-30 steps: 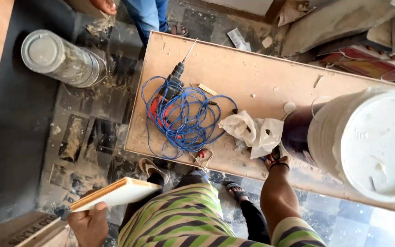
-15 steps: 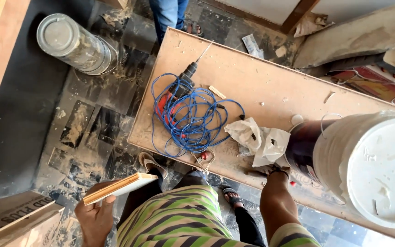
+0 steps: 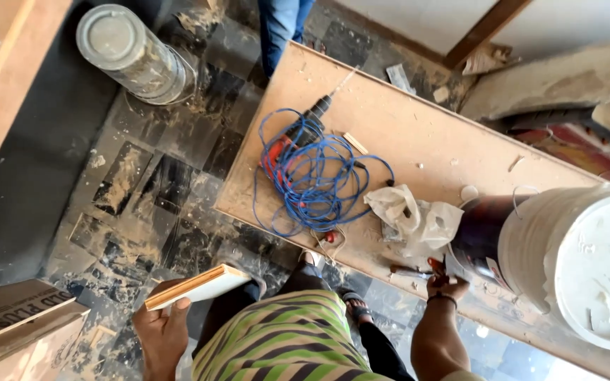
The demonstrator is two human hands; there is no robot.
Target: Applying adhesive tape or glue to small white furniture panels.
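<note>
Dusty matt wooden board [image 3: 425, 148], glossy plastic bucket [image 3: 587, 261].

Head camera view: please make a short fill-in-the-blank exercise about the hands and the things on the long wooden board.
1. The left hand holds a flat pale wooden ____.
2. The coiled ____ cable lies on the long wooden board beside the red power drill.
3. The right hand reaches the board's edge beside a large ____ plastic bucket.

Missing words: strip; blue; white

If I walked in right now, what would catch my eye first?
Probably the tangle of blue cable heaped over a power drill in the middle of the wooden board. Next, the big white bucket at the board's right end, and the left hand holding a pale wooden strip over the dusty floor.
</note>
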